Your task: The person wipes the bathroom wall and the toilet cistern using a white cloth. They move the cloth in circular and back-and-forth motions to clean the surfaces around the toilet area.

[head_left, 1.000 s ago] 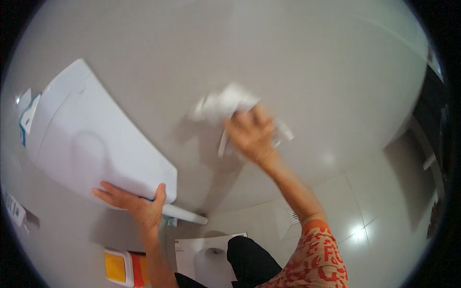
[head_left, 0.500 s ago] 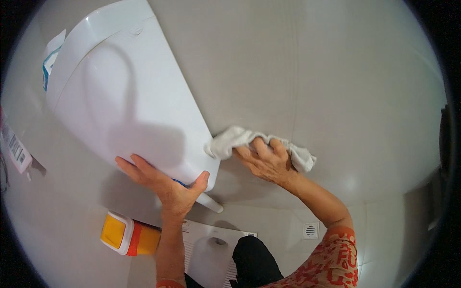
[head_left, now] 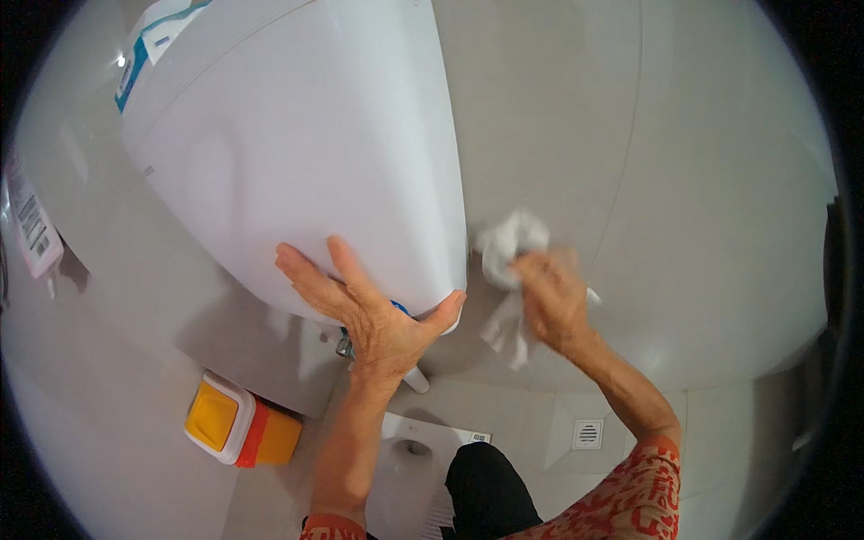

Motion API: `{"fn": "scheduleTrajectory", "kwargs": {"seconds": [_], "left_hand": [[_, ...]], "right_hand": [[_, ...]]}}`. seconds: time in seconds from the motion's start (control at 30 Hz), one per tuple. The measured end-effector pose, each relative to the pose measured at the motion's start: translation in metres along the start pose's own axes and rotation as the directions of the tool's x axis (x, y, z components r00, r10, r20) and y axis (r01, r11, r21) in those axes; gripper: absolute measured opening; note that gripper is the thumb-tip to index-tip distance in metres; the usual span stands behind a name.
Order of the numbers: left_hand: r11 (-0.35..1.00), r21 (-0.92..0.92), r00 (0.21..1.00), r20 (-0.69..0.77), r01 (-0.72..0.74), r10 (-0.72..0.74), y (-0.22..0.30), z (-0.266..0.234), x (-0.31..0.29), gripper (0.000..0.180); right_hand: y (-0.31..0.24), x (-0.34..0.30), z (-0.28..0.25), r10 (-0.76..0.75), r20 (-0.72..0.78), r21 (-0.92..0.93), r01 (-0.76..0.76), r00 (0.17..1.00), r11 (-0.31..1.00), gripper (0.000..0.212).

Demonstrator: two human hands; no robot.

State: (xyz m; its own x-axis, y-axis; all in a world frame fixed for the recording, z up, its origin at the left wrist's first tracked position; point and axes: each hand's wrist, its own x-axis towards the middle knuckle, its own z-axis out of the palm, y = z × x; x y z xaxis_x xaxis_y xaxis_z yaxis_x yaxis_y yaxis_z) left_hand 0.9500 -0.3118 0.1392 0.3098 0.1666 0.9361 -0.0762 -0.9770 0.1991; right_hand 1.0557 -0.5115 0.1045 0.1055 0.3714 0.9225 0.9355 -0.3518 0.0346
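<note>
A white toilet cistern [head_left: 306,144] fills the upper left of the view, up against the grey tiled wall [head_left: 702,198]. My left hand [head_left: 378,324] lies on its lower end with the fingers spread and the thumb near the bottom corner. A bit of blue shows beside that palm. Just right of the cistern, my right hand [head_left: 553,301] is closed on a whitish cleaning cloth [head_left: 513,243], bunched up and hanging at the wall. Motion blurs both the cloth and the right fingers.
Below the cistern, a white pipe [head_left: 417,381] leads toward a squat toilet [head_left: 405,468] in the floor. A yellow and orange bin [head_left: 261,432] stands at lower left, a floor drain [head_left: 588,435] at lower right. A pink bottle [head_left: 36,234] and a white-and-blue packet [head_left: 148,54] are on the left.
The view has shifted, and the cistern looks larger and closer. My right hand has turned and gathered the cloth, which was stretched out along the wall before. My left hand stays on the cistern.
</note>
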Motion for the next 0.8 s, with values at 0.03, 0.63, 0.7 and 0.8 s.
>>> {"fn": "scheduleTrajectory", "kwargs": {"seconds": [0.03,0.63,0.7,0.8], "left_hand": [[1.000,-0.025,1.000,0.003,-0.017,0.017,-0.002,0.000,-0.004,0.131],[0.936,-0.344,0.942,0.332,0.070,0.052,-0.066,-0.031,-0.071,0.109],[0.929,-0.327,0.917,0.398,0.174,-0.032,-0.075,-0.045,-0.092,0.102],[0.896,-0.317,0.859,0.498,0.310,-0.121,-0.091,-0.070,-0.124,0.086]], "right_hand": [[-0.008,0.033,-0.004,0.080,-0.179,0.108,-0.061,0.981,0.992,0.048],[-0.066,0.053,0.090,0.332,-0.304,0.118,-0.311,0.893,0.943,0.041],[-0.069,0.010,0.084,0.423,-0.056,0.042,-0.421,0.904,0.906,0.039],[-0.072,-0.015,0.042,0.489,0.712,-0.264,-0.453,0.504,0.852,0.041]]}}
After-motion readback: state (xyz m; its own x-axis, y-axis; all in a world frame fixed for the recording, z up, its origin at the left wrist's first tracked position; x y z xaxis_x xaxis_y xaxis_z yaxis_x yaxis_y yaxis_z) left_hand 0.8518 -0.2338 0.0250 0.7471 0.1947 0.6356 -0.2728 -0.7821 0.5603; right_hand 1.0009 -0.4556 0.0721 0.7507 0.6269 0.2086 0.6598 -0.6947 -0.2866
